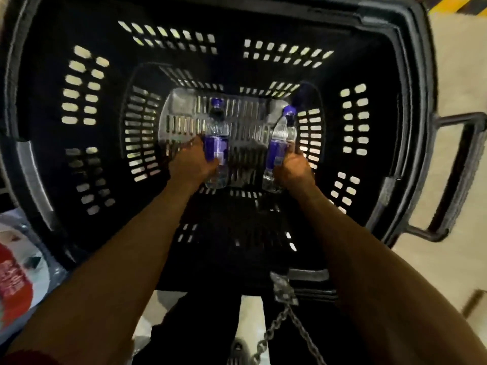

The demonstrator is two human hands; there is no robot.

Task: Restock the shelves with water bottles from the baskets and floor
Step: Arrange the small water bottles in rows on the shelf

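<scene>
The left bottle (216, 143) and the right bottle (279, 143) sit low in the black basket (411, 75), caps pointing away from the person. The left hand (193, 164) wraps one at its blue label and the right hand (291, 169) wraps the other. Gripping mid-body probably keeps each balanced, and taking two at once saves trips to the shelves. A chain (284, 312) hangs at the basket's near rim.

Left hand (191, 164), right hand (293, 172) curled, apparently gripping; arms outstretched.

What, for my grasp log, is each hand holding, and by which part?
Left hand grips the left bottle round its purple-labelled middle; right hand grips the right bottle the same way.
</scene>
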